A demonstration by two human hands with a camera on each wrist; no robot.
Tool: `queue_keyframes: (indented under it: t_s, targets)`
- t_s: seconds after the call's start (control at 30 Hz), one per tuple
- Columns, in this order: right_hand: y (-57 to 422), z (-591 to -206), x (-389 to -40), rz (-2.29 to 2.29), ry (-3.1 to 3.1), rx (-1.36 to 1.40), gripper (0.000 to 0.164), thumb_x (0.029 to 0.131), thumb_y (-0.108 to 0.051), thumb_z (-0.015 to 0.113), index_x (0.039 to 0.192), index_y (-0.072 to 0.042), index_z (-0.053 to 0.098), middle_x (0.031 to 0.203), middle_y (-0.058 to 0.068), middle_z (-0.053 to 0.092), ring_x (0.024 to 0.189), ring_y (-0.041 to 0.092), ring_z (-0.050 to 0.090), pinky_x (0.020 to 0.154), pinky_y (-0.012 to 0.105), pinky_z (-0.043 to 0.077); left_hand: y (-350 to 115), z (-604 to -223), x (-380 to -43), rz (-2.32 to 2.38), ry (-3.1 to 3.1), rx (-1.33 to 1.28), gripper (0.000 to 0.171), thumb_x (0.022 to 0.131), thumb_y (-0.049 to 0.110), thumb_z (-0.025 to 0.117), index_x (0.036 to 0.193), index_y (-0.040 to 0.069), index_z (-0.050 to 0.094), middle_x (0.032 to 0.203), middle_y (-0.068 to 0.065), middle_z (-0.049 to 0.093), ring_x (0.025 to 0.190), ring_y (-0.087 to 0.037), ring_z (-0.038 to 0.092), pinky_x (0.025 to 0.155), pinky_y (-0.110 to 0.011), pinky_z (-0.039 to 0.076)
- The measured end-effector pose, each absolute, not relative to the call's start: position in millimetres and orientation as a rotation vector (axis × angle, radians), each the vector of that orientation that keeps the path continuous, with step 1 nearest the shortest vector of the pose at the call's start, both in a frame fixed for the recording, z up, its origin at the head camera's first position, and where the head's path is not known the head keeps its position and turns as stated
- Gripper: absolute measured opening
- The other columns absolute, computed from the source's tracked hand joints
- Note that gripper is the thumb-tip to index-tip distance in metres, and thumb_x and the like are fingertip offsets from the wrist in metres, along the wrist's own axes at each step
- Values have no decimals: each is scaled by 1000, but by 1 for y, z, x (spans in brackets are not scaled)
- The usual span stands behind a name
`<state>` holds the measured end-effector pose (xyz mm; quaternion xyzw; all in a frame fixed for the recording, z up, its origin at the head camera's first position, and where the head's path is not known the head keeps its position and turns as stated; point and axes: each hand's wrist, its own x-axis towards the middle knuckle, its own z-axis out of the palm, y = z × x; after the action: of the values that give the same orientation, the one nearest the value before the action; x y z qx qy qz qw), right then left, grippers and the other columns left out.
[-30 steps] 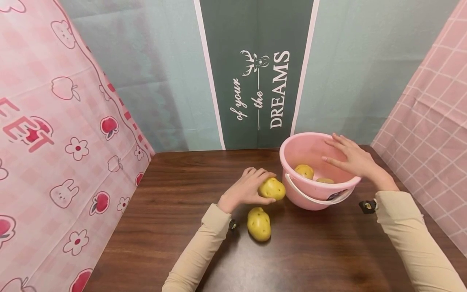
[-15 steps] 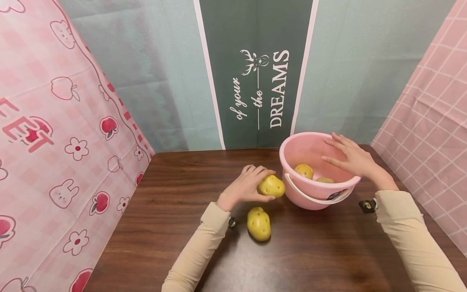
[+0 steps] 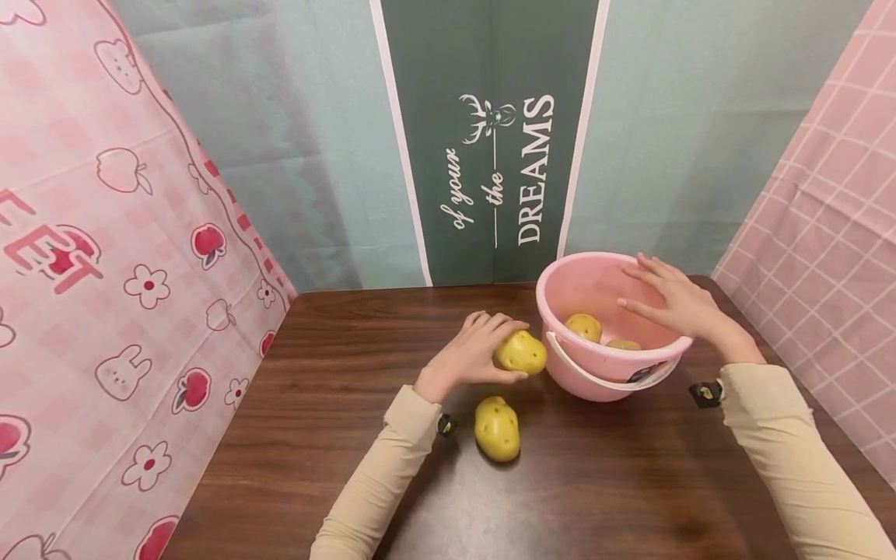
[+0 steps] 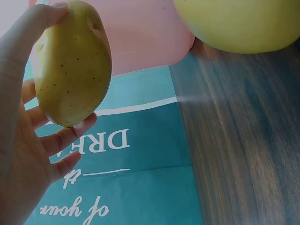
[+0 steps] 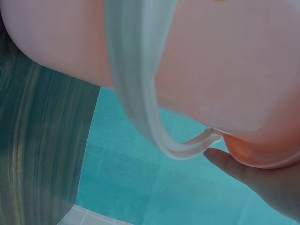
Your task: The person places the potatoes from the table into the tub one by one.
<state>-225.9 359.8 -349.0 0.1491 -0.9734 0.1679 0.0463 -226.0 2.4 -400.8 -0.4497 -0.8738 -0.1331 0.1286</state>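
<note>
My left hand grips a yellow potato just left of the pink bucket. In the left wrist view the thumb lies on one end of this speckled potato, with fingers round its far side. A second potato lies on the table nearer the person. Inside the bucket are a third potato and another yellowish one, mostly hidden by the rim. My right hand rests at the bucket's right rim, its straight, spread fingers reaching over the opening. One finger shows beside the rim in the right wrist view.
The bucket's white handle hangs down its front side. A dark wood table carries everything. Behind it hangs a green cloth with lettering; pink patterned cloths stand at the left and right.
My left hand has risen slightly with the potato in its grip. The right hand, the bucket and the potato on the table look the same.
</note>
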Motion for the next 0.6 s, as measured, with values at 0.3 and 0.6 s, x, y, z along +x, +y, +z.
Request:
queue_keyframes:
  t_s: [0.3, 0.6]
  targets:
    - [359, -349, -225, 512, -2971, 453, 68, 87, -47, 57, 142, -14, 37, 153, 15, 17, 139, 39, 13, 93, 71, 21, 2, -399, -227, -383, -2528, -1307, 72, 74, 65, 58, 130, 22, 47, 115, 8, 50, 104, -11, 44, 101, -36, 28]
    - [359, -349, -227, 507, -2971, 451, 67, 87, -46, 58, 142, -14, 37, 153, 15, 17, 139, 39, 13, 93, 71, 21, 2, -396, -227, -397, -2517, -1306, 72, 74, 66, 58, 130, 22, 47, 116, 8, 50, 104, -10, 44, 101, -35, 27]
